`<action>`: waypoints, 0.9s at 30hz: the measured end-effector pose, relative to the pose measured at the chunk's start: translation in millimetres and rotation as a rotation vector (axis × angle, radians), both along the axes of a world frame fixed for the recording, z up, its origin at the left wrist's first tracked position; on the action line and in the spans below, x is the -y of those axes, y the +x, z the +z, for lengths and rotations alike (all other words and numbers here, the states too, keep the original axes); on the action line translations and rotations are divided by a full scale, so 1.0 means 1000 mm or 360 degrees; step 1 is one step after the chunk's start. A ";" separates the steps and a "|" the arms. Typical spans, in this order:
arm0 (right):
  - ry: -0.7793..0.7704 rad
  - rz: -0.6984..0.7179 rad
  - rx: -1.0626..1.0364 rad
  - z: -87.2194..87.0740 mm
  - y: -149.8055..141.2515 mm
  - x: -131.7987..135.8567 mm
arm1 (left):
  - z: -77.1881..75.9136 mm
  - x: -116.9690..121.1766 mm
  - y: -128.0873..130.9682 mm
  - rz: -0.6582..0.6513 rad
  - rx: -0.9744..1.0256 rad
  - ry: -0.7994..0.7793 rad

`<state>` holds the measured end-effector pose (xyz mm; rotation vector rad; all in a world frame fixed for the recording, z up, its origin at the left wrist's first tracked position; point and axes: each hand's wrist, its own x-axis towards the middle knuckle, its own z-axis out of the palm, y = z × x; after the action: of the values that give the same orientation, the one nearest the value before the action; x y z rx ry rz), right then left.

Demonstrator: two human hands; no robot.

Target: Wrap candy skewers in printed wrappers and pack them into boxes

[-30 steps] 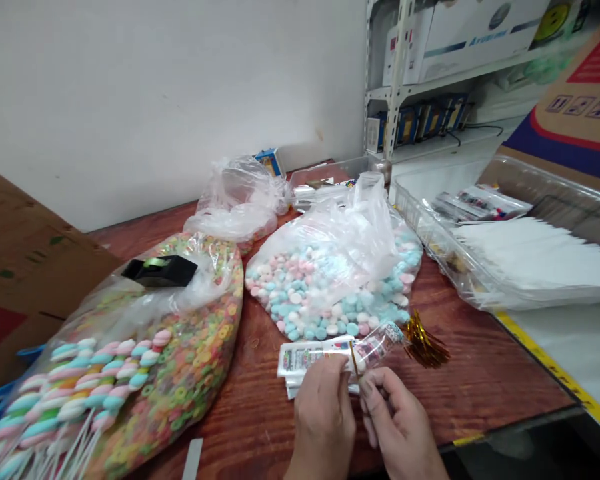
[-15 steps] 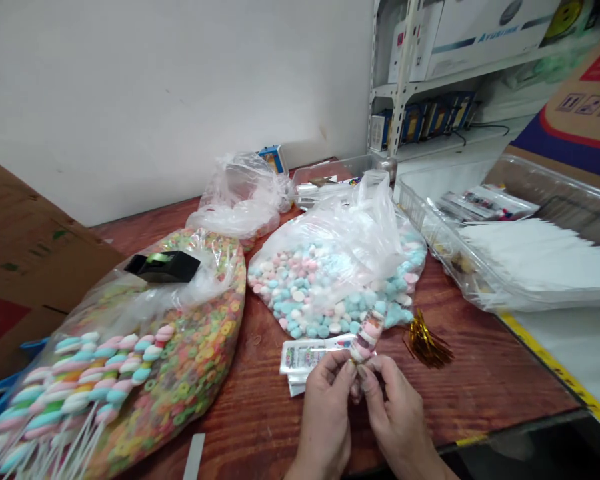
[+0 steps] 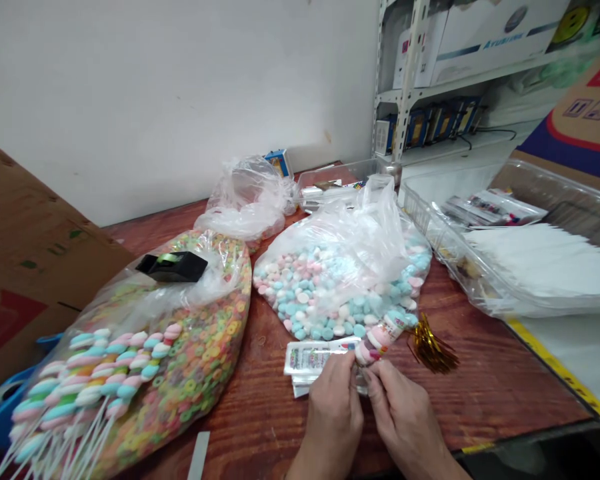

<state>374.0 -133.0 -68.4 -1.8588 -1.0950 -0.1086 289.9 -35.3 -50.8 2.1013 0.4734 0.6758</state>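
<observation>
Close together near the table's front edge, my left hand (image 3: 334,407) and my right hand (image 3: 405,413) both pinch the lower end of a marshmallow skewer (image 3: 373,345) in a clear printed wrapper. Its pink and white pieces point up and to the right, away from me. My fingers hide its lower end and whatever they grip there. Just behind my left hand lies a stack of printed wrappers (image 3: 300,360). Gold twist ties (image 3: 433,347) lie in a bundle to the right of the wrapped skewer.
Behind my hands sits a bag of pastel marshmallows (image 3: 325,293). Finished skewers (image 3: 95,373) and a black tape dispenser (image 3: 173,267) rest on a bag of ring candies (image 3: 205,360). A clear tray (image 3: 490,293) with white sticks stands right; a cardboard box (image 3: 45,247) left.
The wrapped skewer has tipped further to the right and lower. My left hand has turned, so its back and knuckles now show. The whole view has shifted slightly.
</observation>
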 end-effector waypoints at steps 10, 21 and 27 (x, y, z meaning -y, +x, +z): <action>0.0068 -0.0126 0.0145 -0.005 -0.006 -0.004 | 0.003 0.003 0.003 0.0247 -0.0063 -0.0033; 0.0246 0.0291 -0.1637 0.021 0.004 0.002 | 0.020 0.002 0.001 -0.0049 0.0140 -0.0732; 0.0112 0.0730 -0.2008 0.041 0.003 0.015 | 0.039 -0.017 -0.010 -0.0329 0.0063 -0.0783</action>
<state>377.0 -148.3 -27.0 -1.1510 -0.5290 1.1171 279.6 -18.3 -12.2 1.6402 0.3509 0.4265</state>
